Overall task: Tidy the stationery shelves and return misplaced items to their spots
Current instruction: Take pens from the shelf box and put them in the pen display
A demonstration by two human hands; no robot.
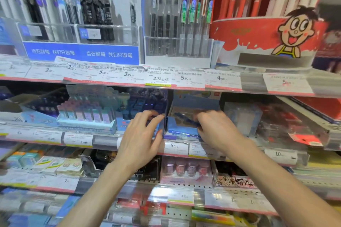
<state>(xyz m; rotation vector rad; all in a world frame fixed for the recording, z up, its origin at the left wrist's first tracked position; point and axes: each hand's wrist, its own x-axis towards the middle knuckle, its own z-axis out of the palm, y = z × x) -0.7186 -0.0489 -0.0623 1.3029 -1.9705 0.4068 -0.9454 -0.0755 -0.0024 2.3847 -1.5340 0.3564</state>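
Hands reach into the middle shelf (pixel 103 139) of a shop rack fronted with glossy paper price tags (pixel 176 146). The left hand (pixel 142 134) curls its fingers over the thin cardboard wall of a dark blue display box (pixel 145 105). The right hand (pixel 215 129) pinches a slim blue pen (pixel 185 119) lying slanted in the pale blue cardboard box (pixel 182 129) beside it. Another blue pen (pixel 173 136) lies flat along the shelf edge, just below. Clear plastic holders (pixel 177 49) of upright pens stand above.

price tag (pixel 160 79) "2.72元/支", blue banner (pixel 81 52) "点石制笔"
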